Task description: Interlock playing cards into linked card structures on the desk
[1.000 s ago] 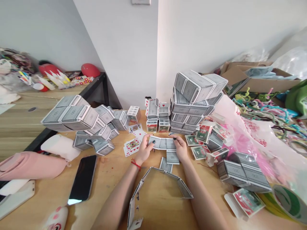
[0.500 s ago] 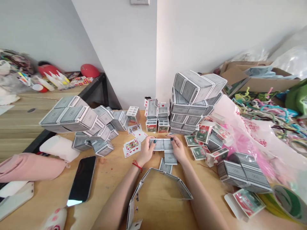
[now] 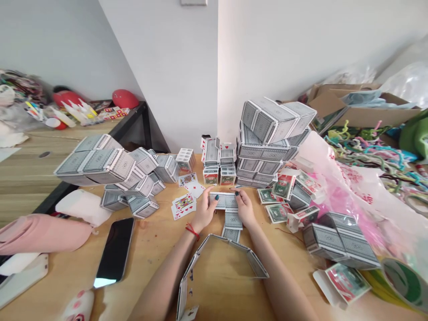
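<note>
My left hand (image 3: pixel 203 210) pinches the left end of a strip of grey-backed playing cards (image 3: pixel 220 200), thumb on top. At the strip's right end, my right hand (image 3: pixel 245 208) grips the cards with its fingers closed. Another grey-backed card (image 3: pixel 233 220) extends down from the strip's right part; whether it is joined there I cannot tell. Just below it, a further card (image 3: pixel 230 234) lies on the table. Between my forearms stands a bent open frame of joined cards (image 3: pixel 219 240). Left of my left hand lie face-up cards (image 3: pixel 184 204), a queen or similar picture card among them.
Stacked card blocks stand at left (image 3: pixel 103 162) and right (image 3: pixel 267 147). Several card boxes (image 3: pixel 279 213) lie beyond my right hand. A phone (image 3: pixel 114 249) rests at left. Green-yellow tape (image 3: pixel 388 294) and pink plastic (image 3: pixel 337 196) are at right.
My right hand has shifted slightly left, and the strip looks shorter between my hands. The card extending below it has also moved left. The standing frame stays put.
</note>
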The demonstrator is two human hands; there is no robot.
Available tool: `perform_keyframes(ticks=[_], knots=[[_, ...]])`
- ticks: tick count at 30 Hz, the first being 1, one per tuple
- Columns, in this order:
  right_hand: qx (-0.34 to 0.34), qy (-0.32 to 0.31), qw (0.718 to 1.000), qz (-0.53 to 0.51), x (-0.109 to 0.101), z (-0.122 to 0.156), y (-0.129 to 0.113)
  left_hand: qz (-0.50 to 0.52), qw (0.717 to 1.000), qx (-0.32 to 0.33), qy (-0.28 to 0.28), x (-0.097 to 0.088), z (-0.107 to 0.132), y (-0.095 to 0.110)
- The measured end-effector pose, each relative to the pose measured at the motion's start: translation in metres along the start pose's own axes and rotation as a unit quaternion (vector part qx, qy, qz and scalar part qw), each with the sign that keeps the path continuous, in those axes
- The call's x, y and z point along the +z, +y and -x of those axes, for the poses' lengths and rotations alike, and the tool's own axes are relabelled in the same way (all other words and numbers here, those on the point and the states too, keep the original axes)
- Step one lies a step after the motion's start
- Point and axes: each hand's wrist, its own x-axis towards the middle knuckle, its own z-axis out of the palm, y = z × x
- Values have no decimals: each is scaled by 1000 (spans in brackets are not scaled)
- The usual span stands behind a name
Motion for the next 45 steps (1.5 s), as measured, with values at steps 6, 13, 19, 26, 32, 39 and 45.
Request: perform_keyframes(ticks=[6, 13, 19, 26, 32, 39, 45], knots=[[37, 98, 993, -44, -1, -3, 3, 84, 995, -17, -43, 0, 2, -1], [63, 108, 986, -114, -3, -2, 6, 40, 991, -18, -130, 2, 7, 3], [88, 50, 978, -182, -6, -3, 0, 121, 988, -30, -94, -3, 1, 0], [159, -154, 959, -179, -7, 6, -18, 190, 978, -60, 56, -11, -7, -10], [143, -141, 963, -183, 2, 11, -19, 89, 991, -36, 97, -2, -6, -10], [150, -139, 961, -185, 1, 11, -23, -43, 997, -23, 67, 2, -2, -1], [171, -90, 972, -136, 7, 14, -23, -37, 998, 2, 55, 5, 1, 3]])
